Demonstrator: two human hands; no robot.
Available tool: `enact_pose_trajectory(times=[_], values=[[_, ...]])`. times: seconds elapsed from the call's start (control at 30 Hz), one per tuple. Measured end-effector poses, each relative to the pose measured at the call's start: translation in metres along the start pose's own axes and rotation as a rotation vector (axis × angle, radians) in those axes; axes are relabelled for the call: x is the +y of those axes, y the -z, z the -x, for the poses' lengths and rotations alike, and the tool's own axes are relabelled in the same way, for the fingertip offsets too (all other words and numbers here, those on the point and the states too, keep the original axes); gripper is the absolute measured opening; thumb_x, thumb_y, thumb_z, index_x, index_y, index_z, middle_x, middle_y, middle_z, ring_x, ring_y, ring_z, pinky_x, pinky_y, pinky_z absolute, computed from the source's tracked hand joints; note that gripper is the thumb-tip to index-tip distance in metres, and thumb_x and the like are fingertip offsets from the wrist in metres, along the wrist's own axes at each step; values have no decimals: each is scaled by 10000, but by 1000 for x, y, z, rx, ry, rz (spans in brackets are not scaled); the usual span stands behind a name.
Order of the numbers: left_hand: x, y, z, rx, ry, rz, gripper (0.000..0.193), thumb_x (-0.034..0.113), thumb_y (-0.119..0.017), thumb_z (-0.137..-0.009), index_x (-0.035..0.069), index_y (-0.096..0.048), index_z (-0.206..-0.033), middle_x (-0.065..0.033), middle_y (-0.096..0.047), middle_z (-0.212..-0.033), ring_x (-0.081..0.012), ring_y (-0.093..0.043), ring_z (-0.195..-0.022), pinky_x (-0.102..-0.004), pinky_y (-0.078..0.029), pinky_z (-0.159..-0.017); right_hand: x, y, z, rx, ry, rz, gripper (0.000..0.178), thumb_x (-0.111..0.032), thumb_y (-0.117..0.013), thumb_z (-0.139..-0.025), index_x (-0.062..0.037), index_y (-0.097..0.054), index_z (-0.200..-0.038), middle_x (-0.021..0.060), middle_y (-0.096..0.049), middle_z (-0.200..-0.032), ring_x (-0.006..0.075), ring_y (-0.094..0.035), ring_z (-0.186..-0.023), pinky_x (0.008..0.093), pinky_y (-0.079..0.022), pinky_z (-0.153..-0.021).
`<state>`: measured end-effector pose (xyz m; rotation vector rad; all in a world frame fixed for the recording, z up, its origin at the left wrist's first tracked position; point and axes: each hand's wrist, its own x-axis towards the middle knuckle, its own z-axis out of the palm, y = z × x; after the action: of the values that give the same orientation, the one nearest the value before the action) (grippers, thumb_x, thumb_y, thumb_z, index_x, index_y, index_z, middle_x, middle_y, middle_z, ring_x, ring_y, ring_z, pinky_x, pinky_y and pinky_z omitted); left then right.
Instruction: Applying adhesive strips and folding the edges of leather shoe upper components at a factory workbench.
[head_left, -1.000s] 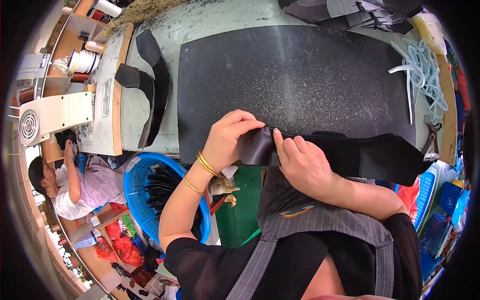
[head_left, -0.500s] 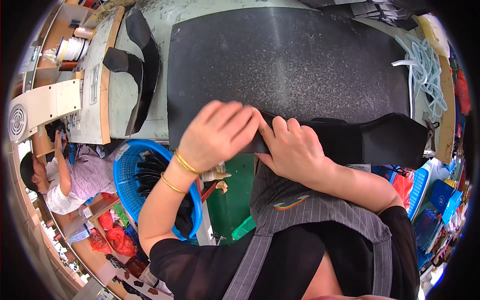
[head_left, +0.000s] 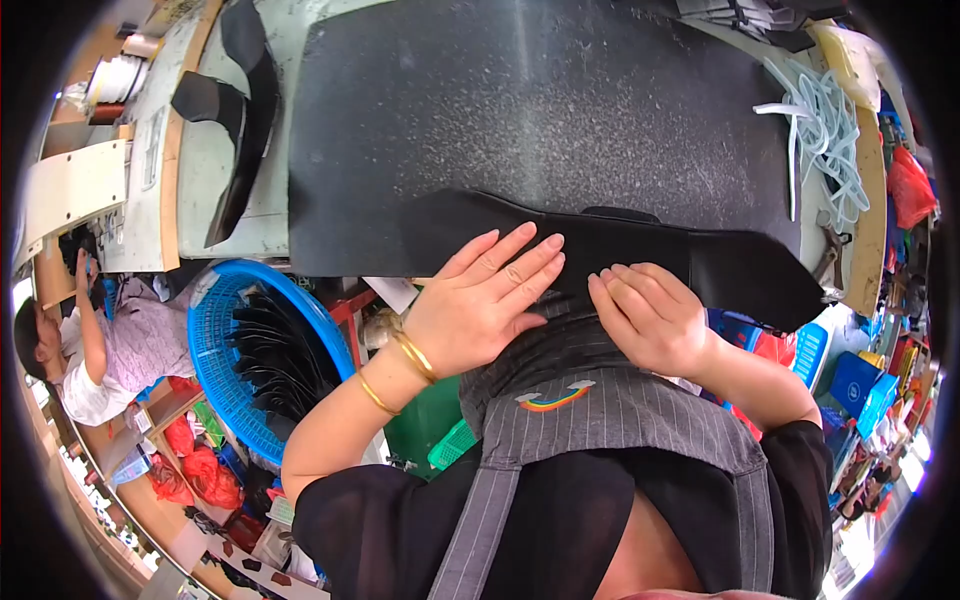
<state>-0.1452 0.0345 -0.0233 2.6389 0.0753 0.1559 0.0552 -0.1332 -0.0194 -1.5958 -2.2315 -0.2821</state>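
Free room over the dark board (head_left: 430,120) beyond the black panel (head_left: 750,268), between curved strips (head_left: 262,95) and tubing (head_left: 824,130)

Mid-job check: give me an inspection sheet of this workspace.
Surface: black board on a pale worktop, speckled.
Job's things: black strip along the board's near edge.
Clutter: tangled pale-blue tubing at right; two curved black pieces at left.
Hands: left hand over the strip, fingers extended; right hand curled at its near edge, grip unclear.
Cables: nothing seen.
Surroundings: blue basket of black pieces and a co-worker, both left.
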Motion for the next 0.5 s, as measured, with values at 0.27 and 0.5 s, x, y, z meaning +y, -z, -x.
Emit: enact_pose_trajectory(times=[0.27,0.5], values=[[8,-2,-39,521,-27,-10,322,62,-634,-813,47,-707,-1127,-124,-728,-1139,-297,-706,-1043,-405,-556,-906,35,23,-19,230,-57,-201,354,-77,-792,-693,-7,-694,-1026,121,-688,-988,283,-667,-811,403,-542,-726],[-138,79,-18,572,834,-941,151,83,-539,-878,123,-682,-909,-132,-713,-843,-361,-689,-757,-475,-544,-640,80,37,2,279,-363,-74,376,-63,-800,-748,-13,-640,-1085,140,-661,-1045,346,-636,-962,451,-522,-850]])
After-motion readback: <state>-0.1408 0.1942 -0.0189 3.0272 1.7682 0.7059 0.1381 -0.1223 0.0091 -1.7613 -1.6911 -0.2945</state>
